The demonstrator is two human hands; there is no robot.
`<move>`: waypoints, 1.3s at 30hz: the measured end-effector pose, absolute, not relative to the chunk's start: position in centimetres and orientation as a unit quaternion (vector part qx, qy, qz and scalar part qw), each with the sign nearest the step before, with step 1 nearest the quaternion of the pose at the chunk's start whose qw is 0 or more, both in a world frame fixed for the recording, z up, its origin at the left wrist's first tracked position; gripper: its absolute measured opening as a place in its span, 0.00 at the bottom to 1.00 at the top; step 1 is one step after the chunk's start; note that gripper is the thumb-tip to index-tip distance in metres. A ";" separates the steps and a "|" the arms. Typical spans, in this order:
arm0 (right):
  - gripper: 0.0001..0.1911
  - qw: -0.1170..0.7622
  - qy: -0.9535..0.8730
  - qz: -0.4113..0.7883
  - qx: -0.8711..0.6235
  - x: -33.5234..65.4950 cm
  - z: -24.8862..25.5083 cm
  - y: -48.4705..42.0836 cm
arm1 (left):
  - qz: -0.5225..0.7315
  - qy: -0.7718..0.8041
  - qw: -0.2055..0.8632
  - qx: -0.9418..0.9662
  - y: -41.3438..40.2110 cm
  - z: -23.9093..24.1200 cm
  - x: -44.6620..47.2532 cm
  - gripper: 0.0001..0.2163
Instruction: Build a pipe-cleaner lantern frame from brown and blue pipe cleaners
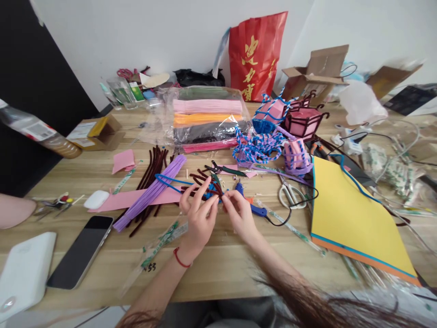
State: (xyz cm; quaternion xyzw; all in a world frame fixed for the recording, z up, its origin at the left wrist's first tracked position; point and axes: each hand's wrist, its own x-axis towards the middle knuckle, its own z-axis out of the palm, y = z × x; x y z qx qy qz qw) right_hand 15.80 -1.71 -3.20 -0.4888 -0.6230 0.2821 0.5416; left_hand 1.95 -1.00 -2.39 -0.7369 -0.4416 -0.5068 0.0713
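My left hand, with a red cord on the wrist, is closed on a bunch of dark brown pipe cleaners whose ends fan out above the fingers. Close beside it, my right hand pinches the same bunch at the fingertips; its exact grip is partly hidden. A blue pipe cleaner curves out to the left of the hands. Just beyond the fingers lie dark-handled pliers. A blue glue gun rests right of my right hand. Purple pipe cleaners lie over more brown ones at the left.
Wrapped coloured pipe cleaners lie at the back, near pink lanterns and a red bag. Scissors and yellow sheets are at right. A phone and a white power bank sit at left.
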 end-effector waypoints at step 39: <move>0.15 0.456 -0.624 0.428 -0.469 17.8 -0.9 -1.2 | -0.408 -0.412 -0.151 -0.801 0.8 -1.2 -0.2 0.11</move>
